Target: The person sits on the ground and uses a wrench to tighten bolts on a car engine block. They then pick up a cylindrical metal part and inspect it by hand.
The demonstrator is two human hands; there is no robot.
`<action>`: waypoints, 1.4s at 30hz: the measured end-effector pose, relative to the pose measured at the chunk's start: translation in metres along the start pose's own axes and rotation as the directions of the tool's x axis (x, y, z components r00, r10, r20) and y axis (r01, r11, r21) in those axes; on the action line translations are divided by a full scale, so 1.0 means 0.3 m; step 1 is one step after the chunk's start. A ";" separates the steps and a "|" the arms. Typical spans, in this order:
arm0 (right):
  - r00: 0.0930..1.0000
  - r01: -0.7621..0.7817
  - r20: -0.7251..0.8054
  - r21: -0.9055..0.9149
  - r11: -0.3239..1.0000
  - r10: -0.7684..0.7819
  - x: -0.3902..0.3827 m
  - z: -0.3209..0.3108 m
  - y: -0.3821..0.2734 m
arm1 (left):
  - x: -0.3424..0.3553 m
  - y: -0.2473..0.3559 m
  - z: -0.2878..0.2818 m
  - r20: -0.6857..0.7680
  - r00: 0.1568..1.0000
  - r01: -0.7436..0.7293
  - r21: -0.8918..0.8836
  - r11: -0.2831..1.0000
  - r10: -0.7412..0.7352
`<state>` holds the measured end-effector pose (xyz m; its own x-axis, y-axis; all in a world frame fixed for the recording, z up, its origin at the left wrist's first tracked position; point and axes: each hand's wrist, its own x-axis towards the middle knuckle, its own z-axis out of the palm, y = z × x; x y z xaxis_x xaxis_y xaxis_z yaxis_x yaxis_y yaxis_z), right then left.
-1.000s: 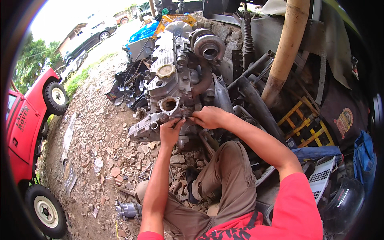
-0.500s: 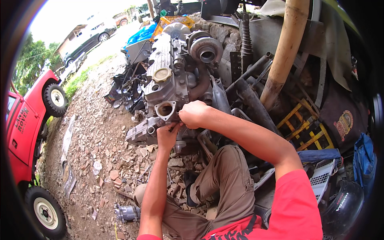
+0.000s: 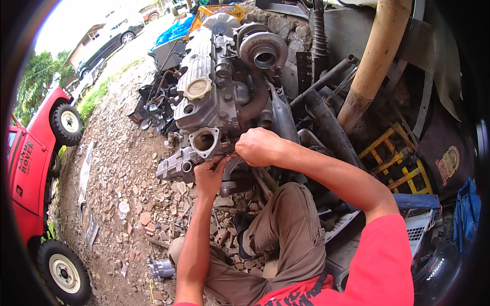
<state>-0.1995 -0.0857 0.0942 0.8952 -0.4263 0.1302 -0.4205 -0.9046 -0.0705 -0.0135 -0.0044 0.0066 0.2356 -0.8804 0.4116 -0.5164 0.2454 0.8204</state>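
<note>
Well, engine: upper centre of the frame.
Left hand: fingers pinched at its near end; I can't tell on what.
Right hand: curled, contents hidden.
Risk: if my pinch slackens, anything small might drop into the rubble, centre left.
</note>
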 end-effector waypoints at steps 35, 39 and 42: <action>0.923 -0.096 0.324 -0.329 0.940 0.208 0.056 -0.120 -0.137 | 0.010 -0.005 -0.012 0.067 0.998 -0.006 -0.020 1.000 0.008; 0.915 -0.139 0.339 -0.248 0.959 0.220 0.080 -0.116 -0.112 | 0.012 -0.007 -0.010 0.057 0.998 -0.008 0.072 0.997 0.004; 0.920 -0.187 0.334 -0.091 0.978 0.207 0.052 -0.103 -0.064 | 0.015 -0.021 0.006 0.028 0.998 -0.055 0.070 0.996 0.053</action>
<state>-0.1821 -0.0754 0.1282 0.7854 -0.5766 -0.2249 -0.5925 -0.8056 -0.0038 -0.0107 -0.0106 0.0027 0.1847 -0.8774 0.4429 -0.5847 0.2641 0.7670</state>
